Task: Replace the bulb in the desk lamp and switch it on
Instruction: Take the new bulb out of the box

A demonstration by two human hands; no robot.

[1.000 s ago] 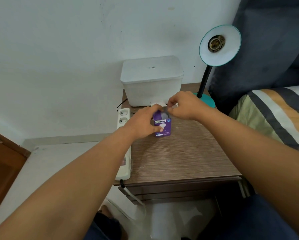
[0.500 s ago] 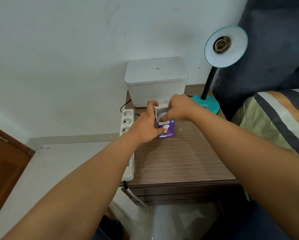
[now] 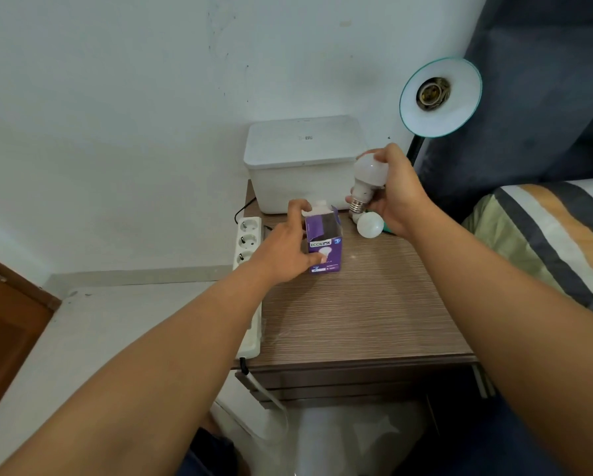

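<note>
Right hand [image 3: 396,197] fingers [image 3: 379,153] grip the bulb [image 3: 369,176] above the table [image 3: 357,310].

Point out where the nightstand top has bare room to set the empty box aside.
The near half of the nightstand is bare, between the power strip and the bed. The back is crowded: white bin, purple box under the left hand, spare bulb.

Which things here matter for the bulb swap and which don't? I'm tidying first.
Job: new bulb in right hand; purple box under left hand; lamp; second bulb; power strip.
Lying about: white bin; striped bedding.
</note>
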